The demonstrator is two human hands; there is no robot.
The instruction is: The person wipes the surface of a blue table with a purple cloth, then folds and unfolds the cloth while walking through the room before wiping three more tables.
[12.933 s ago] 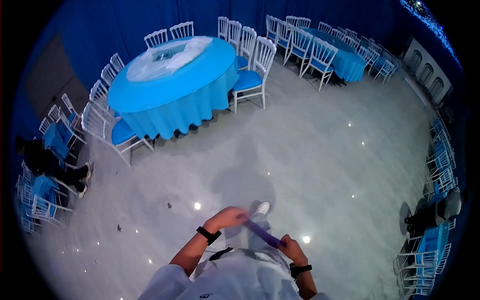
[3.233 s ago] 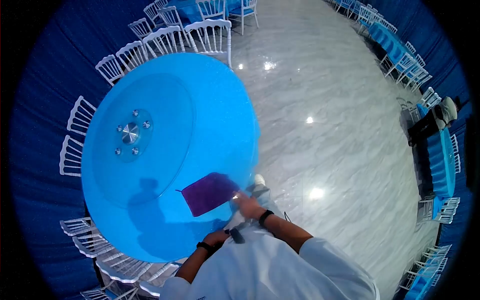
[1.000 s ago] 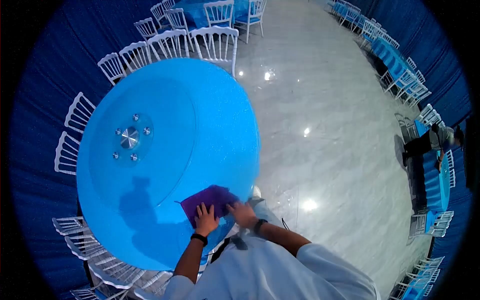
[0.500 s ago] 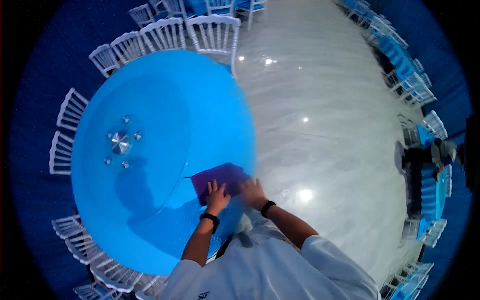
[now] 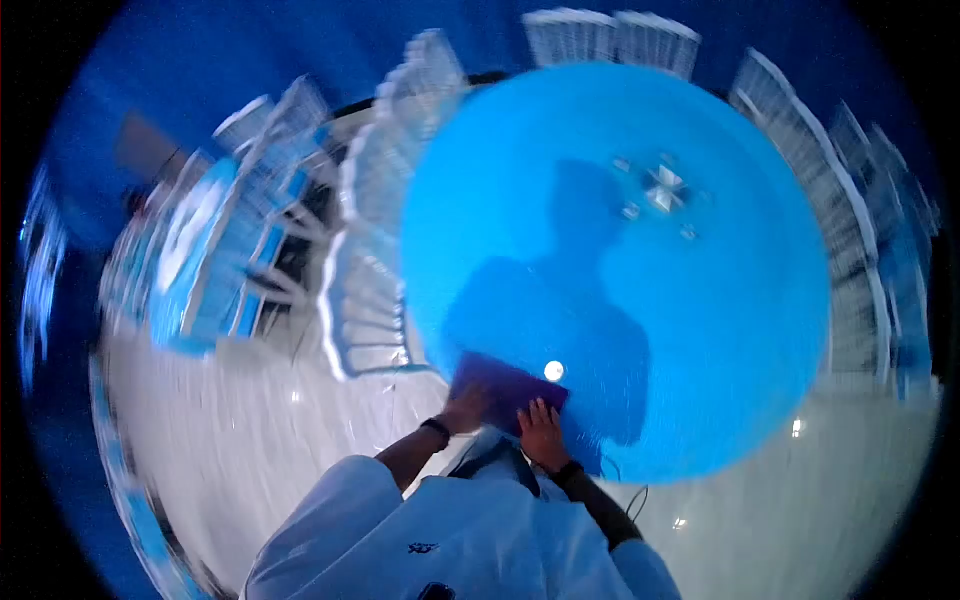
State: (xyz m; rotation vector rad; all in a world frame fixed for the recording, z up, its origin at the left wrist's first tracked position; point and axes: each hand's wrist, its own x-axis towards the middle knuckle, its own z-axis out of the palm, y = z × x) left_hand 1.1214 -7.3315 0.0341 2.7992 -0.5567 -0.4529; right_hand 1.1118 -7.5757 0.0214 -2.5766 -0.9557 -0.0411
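Note:
A flat purple item (image 5: 508, 388), perhaps a pouch or folded cloth, lies at the near edge of the round blue table (image 5: 740, 330). On its left part rests my left hand (image 5: 467, 408), its fingers smeared by motion. My right hand (image 5: 542, 432) lies on the lower right part of the item, fingers stretched out and slightly spread. Each wrist has a dark band. A small bright round spot (image 5: 554, 371) shows just above the item.
A shiny centrepiece (image 5: 665, 188) with small pieces around it stands towards the table's back right. White chairs (image 5: 375, 290) line the left side, with more chairs (image 5: 815, 160) at the right. Another blue table (image 5: 195, 240) is at the far left.
The view has swung round, so the table now appears towards the right. My hands and the purple item are still together at the table's edge. The left hand has become more blurred.

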